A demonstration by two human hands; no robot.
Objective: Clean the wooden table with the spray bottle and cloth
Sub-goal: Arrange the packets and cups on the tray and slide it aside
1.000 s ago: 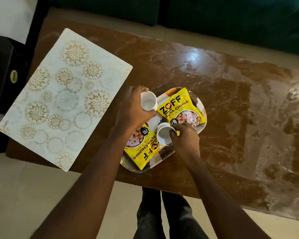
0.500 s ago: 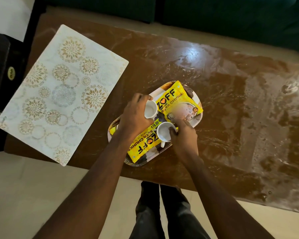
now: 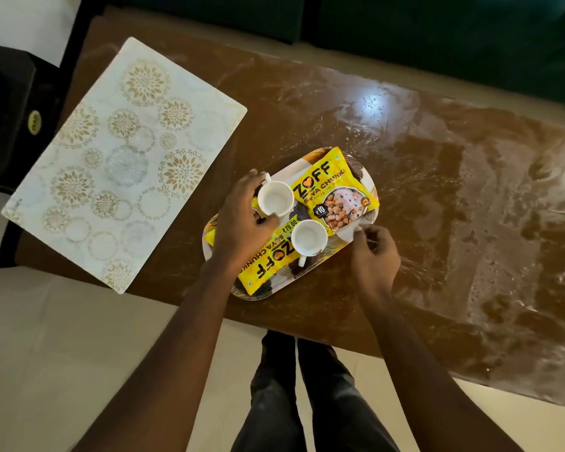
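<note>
Head view: tray (image 3: pixel 313 272) runs 7-to-1 o'clock between hands; left hand (image 3: pixel 242 223) grips a cup (image 3: pixel 274 199), right hand (image 3: pixel 375 256) loosely curled, empty, at 3 o'clock.

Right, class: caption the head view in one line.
Left hand grips one white cup; right hand hovers beside the other cup on the tray.

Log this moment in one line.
left hand grips far cup | right hand empty by tray | near cup upright on tray | table streaked

Dim, warm indoor light. Bright glare patch on glossy brown wooden table (image 3: pixel 371 102); streaky sheen over right half. Top edge dark. Wide-angle bending at borders.
</note>
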